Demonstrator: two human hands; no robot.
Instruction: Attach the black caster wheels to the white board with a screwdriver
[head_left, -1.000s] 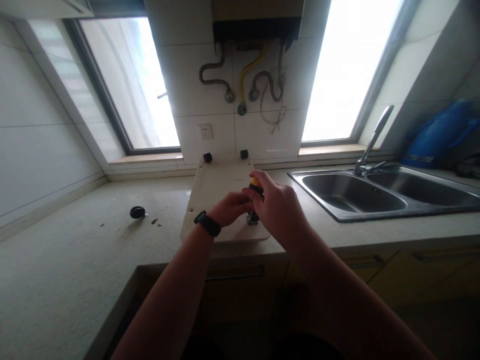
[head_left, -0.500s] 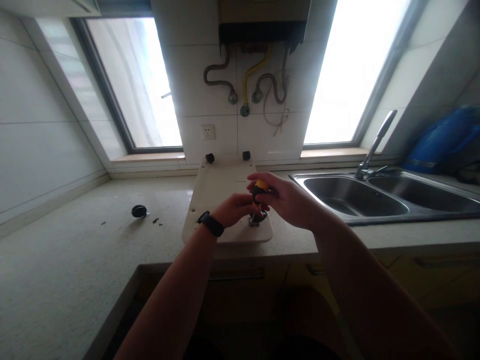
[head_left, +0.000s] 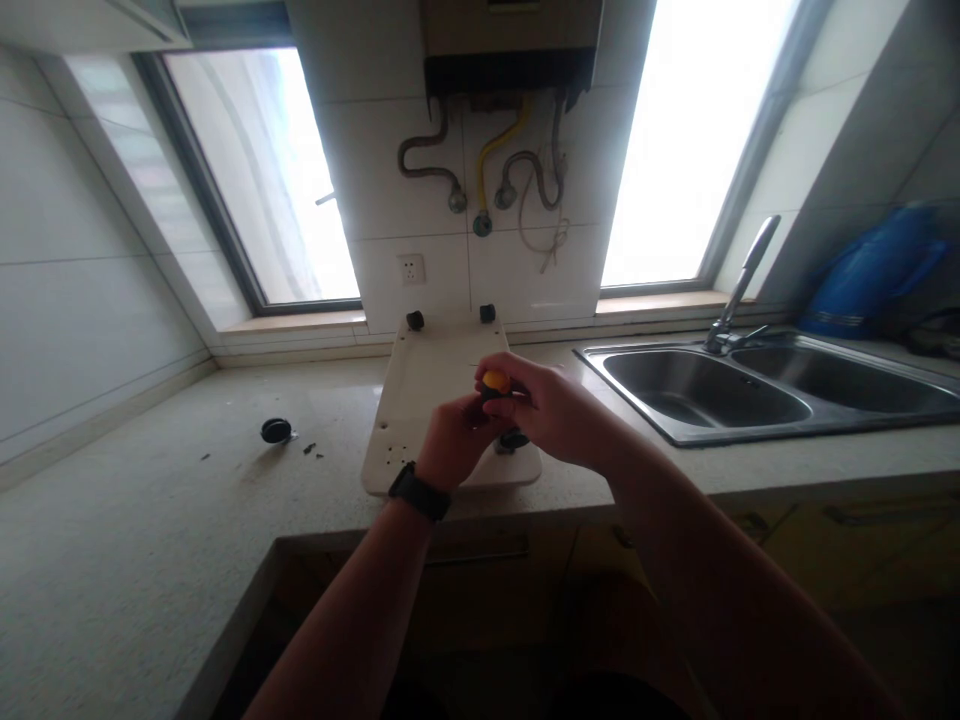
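Observation:
My right hand is closed round the yellow-and-black handle of a screwdriver. Its shaft and tip are hidden by my fingers. My left hand, with a black watch on the wrist, is closed at the lower end of the screwdriver. Beneath both hands lies an off-white board with rounded corners. A black caster wheel sits at the board's near right corner, partly covered by my right hand. Two more casters, the far left one and the far right one, stand at its back. Small holes show at the near left corner.
A loose caster lies on the counter to the left, beside small dark bits. On the right is a double steel sink with a tap and a blue jug. Pipes run down the wall behind.
Both hands and the screwdriver have shifted slightly left and away from the near right caster, which shows more of its wheel. The handle now points its yellow end more toward me.

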